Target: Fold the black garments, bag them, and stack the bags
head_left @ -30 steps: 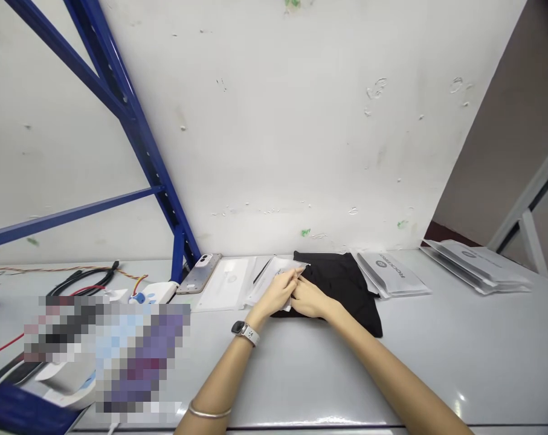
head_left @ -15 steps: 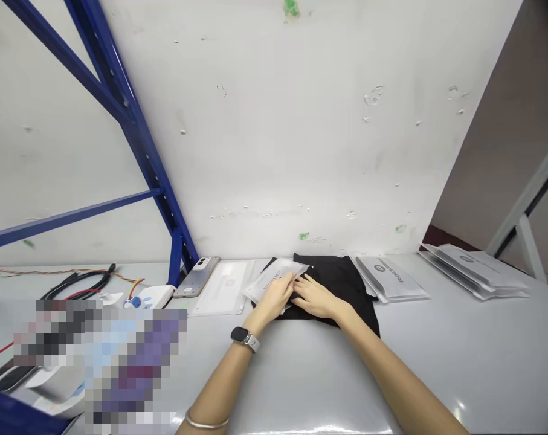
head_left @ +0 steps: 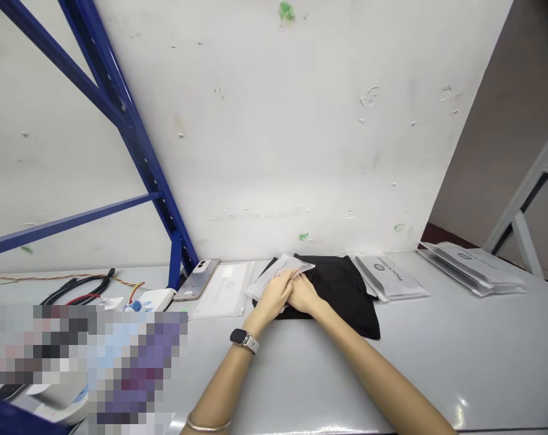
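My left hand (head_left: 276,296) is closed on the near edge of a frosted plastic bag (head_left: 274,272) with grey printed lettering. The bag lies slanted over the left part of a folded black cloth (head_left: 339,296). Right up against it, my right hand (head_left: 304,295) is closed too, its fingers curled at the bag's right edge. The fingertips of both hands are partly hidden where they meet. A smartwatch (head_left: 244,339) is on my left wrist.
Left of the cloth lie a flat frosted bag (head_left: 222,290) and a phone (head_left: 196,280). To the right are filled printed bags (head_left: 389,278) and a further stack (head_left: 475,269). A blue metal frame (head_left: 142,139), black cables (head_left: 81,287) and a white power strip (head_left: 153,299) stand at the left.
My right hand has moved slightly left, and its spread fingers have curled in against my left hand at the bag. The bag has shifted a little. The camera view has tilted slightly.
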`<state>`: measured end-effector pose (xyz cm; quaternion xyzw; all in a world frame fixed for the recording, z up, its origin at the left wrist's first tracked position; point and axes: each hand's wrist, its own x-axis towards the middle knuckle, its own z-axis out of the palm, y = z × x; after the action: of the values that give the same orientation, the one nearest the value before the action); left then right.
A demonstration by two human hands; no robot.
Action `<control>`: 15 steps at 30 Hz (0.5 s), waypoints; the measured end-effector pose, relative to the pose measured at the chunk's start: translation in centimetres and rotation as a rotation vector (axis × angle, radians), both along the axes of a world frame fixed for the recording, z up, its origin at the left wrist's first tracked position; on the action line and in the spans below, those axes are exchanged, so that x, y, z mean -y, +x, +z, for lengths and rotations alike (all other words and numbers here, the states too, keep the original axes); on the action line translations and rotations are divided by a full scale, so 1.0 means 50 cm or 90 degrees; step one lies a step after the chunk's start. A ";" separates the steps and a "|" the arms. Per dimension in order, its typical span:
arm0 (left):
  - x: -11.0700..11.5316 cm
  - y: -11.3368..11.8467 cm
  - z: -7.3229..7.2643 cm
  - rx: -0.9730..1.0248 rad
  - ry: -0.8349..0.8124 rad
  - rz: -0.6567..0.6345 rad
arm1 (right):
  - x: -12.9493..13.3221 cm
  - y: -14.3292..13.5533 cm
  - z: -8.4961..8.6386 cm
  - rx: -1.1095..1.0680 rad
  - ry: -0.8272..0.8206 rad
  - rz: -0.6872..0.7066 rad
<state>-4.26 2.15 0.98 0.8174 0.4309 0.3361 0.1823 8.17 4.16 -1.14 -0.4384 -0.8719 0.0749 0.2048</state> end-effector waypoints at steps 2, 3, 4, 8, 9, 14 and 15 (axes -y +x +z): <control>-0.004 -0.004 -0.004 0.013 -0.003 0.025 | 0.000 0.019 0.012 -0.009 -0.010 0.039; -0.006 -0.005 -0.006 0.025 -0.006 0.036 | 0.000 0.034 0.018 -0.016 -0.023 0.073; -0.007 -0.004 -0.008 0.037 -0.011 0.044 | -0.001 0.050 0.023 -0.024 -0.038 0.111; -0.006 0.004 -0.014 0.050 -0.017 0.026 | -0.005 0.093 0.026 -0.014 -0.078 0.180; -0.005 0.006 -0.015 0.047 -0.016 0.017 | -0.004 0.095 0.023 -0.007 -0.073 0.170; -0.002 0.008 -0.013 0.036 -0.007 0.033 | 0.008 0.067 0.003 -0.036 -0.030 0.189; -0.001 0.008 -0.011 0.029 -0.001 0.041 | 0.007 0.060 0.001 -0.039 -0.020 0.202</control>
<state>-3.88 2.19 0.43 0.7950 0.4531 0.3600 0.1820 11.17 3.82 -1.11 -0.2961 -0.9222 0.1332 0.2100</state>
